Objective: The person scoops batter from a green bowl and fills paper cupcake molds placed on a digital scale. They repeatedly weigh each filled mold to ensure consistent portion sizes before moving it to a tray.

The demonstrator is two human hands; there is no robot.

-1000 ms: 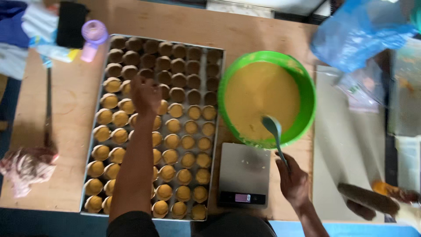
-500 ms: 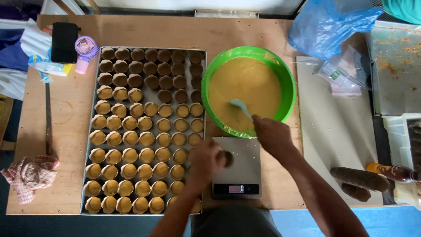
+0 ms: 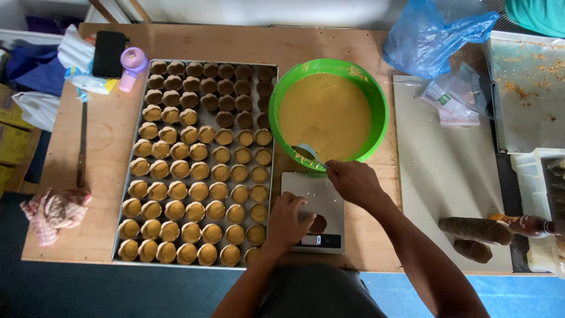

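My left hand (image 3: 289, 221) rests on a small kitchen scale (image 3: 312, 203) and holds a brown paper cup (image 3: 318, 223) on its platform. My right hand (image 3: 353, 179) grips a blue spoon (image 3: 306, 153) whose bowl dips into the yellow batter at the near edge of a green bowl (image 3: 376, 100). To the left lies a metal tray (image 3: 197, 162) packed with rows of cups: the near rows hold yellow batter, the far rows are empty and brown.
A blue plastic bag (image 3: 432, 35) lies at the far right. A white board (image 3: 453, 171) sits right of the bowl, with brown rolls (image 3: 474, 231) and a bottle (image 3: 527, 225) near it. A small purple fan (image 3: 132, 65), black phone (image 3: 109, 53), knife (image 3: 82, 144) and checked cloth (image 3: 56, 212) are on the left.
My left hand took a cup from the tray over to the scale and set it down there. My right hand brought the spoon from beside the bowl into the batter.
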